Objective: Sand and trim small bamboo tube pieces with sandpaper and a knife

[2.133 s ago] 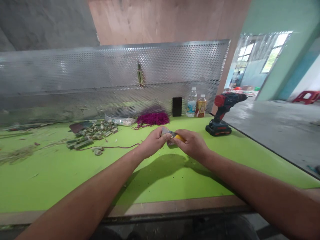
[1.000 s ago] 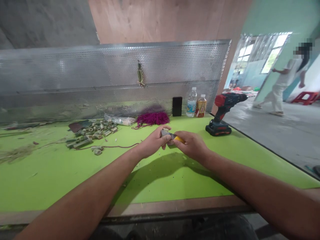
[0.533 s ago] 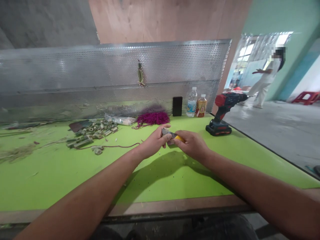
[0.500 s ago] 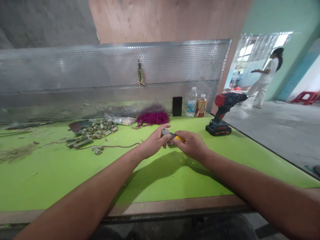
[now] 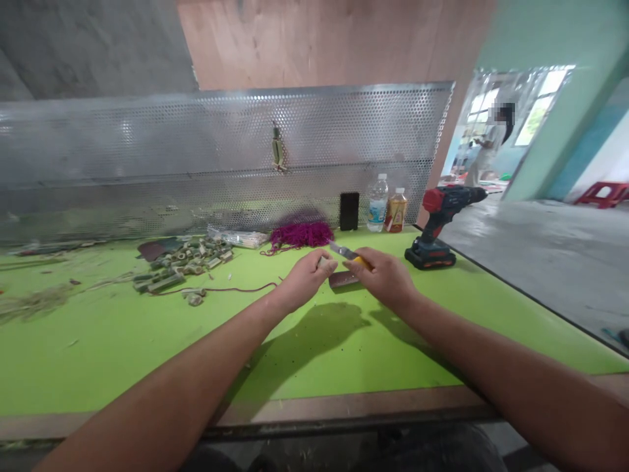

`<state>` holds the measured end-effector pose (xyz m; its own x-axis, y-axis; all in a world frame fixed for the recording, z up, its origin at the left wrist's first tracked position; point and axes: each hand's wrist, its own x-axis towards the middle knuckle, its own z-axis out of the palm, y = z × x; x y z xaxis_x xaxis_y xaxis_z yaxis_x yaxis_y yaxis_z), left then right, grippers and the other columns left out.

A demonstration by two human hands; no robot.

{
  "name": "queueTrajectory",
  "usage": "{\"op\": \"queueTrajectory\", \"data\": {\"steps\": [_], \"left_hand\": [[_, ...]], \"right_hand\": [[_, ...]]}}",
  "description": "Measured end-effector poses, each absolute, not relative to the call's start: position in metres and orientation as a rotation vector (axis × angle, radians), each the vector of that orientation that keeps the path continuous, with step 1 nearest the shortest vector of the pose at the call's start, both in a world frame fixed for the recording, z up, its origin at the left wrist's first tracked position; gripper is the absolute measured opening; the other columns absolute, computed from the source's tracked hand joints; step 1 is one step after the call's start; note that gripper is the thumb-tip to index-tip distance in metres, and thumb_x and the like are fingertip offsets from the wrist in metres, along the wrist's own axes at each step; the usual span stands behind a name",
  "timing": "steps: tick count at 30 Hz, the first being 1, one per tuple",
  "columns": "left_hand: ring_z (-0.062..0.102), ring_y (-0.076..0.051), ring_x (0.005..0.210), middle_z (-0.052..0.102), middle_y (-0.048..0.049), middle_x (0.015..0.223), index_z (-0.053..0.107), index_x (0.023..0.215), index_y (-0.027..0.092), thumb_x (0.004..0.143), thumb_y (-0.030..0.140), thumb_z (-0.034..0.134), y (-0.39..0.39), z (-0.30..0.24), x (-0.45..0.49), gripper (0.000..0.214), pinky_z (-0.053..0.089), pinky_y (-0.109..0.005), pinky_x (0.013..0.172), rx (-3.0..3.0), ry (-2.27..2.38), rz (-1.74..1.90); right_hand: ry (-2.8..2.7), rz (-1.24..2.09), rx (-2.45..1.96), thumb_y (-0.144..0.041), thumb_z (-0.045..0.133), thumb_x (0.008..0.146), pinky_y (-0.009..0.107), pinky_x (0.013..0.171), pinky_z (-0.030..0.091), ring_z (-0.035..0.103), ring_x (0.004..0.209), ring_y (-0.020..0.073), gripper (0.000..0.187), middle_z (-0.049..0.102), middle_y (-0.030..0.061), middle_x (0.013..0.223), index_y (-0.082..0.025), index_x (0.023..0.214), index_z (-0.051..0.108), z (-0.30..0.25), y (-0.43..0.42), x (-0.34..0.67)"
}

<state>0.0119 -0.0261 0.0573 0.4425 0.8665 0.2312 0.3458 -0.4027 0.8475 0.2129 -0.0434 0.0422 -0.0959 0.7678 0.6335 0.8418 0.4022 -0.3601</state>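
My right hand (image 5: 381,278) grips a yellow-handled utility knife (image 5: 350,256), its steel blade pointing left across the fingertips of my left hand (image 5: 305,278). That hand is curled around a small pale piece (image 5: 322,261), mostly hidden by the fingers, and its material is hard to tell. Just below the blade, a small brown block (image 5: 343,280) sits between my hands, apparently on the green tabletop (image 5: 122,347).
Bamboo-like segments (image 5: 181,262) lie heaped left, near a thin red cord (image 5: 230,288) and magenta yarn (image 5: 299,235). A cordless drill (image 5: 431,226), water bottle (image 5: 377,203) and juice bottle (image 5: 396,211) stand right, before a perforated metal sheet (image 5: 221,157). A person (image 5: 489,141) stands far back.
My hands have drawn slightly apart, and the knife blade now stands clear above the brown block. The person in the background has moved farther away.
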Motion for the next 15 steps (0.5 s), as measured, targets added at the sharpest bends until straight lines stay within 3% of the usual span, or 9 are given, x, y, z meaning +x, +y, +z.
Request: {"op": "queueTrajectory", "data": {"steps": [5, 8, 11, 15], "left_hand": [[0.052, -0.012, 0.068, 0.051, 0.0011, 0.077, 0.048, 0.123, 0.021, 0.092, 0.042, 0.052, -0.025, 0.053, 0.009, 0.038, 0.045, -0.028, 0.065, 1.863, 0.9, 0.859], [0.053, -0.012, 0.067, 0.053, 0.0015, 0.073, 0.049, 0.119, 0.019, 0.094, 0.036, 0.051, -0.025, 0.05, 0.009, 0.031, 0.048, -0.03, 0.07, 1.771, 0.781, 0.839], [0.051, -0.009, 0.059, 0.053, 0.003, 0.07, 0.05, 0.11, 0.017, 0.09, 0.031, 0.057, -0.024, 0.05, 0.01, 0.026, 0.048, -0.027, 0.063, 1.703, 0.736, 0.878], [0.047, -0.009, 0.049, 0.051, 0.006, 0.062, 0.046, 0.124, 0.018, 0.087, 0.027, 0.059, -0.024, 0.05, 0.009, 0.04, 0.041, -0.024, 0.052, 1.72, 0.802, 0.896]], "right_hand": [[-1.774, -0.077, -1.32, -0.056, 0.051, 0.09, 0.025, 0.055, 0.03, 0.05, 0.059, 0.0146, 0.04, 0.06, 0.0012, 0.066, -0.019, 0.09, 0.066, 0.044, -0.039, 0.221], [-1.914, -0.017, -1.276, -0.052, 0.053, 0.09, 0.025, 0.055, 0.029, 0.048, 0.058, 0.0131, 0.036, 0.059, 0.0004, 0.067, -0.018, 0.089, 0.066, 0.04, -0.041, 0.216], [-2.014, -0.013, -1.27, -0.047, 0.054, 0.09, 0.024, 0.054, 0.027, 0.047, 0.058, 0.0123, 0.031, 0.058, -0.0004, 0.066, -0.019, 0.084, 0.064, 0.036, -0.043, 0.21], [-2.077, 0.008, -1.248, -0.044, 0.055, 0.091, 0.024, 0.055, 0.027, 0.048, 0.058, 0.0118, 0.028, 0.06, -0.0002, 0.068, -0.019, 0.084, 0.063, 0.034, -0.045, 0.207]]}}
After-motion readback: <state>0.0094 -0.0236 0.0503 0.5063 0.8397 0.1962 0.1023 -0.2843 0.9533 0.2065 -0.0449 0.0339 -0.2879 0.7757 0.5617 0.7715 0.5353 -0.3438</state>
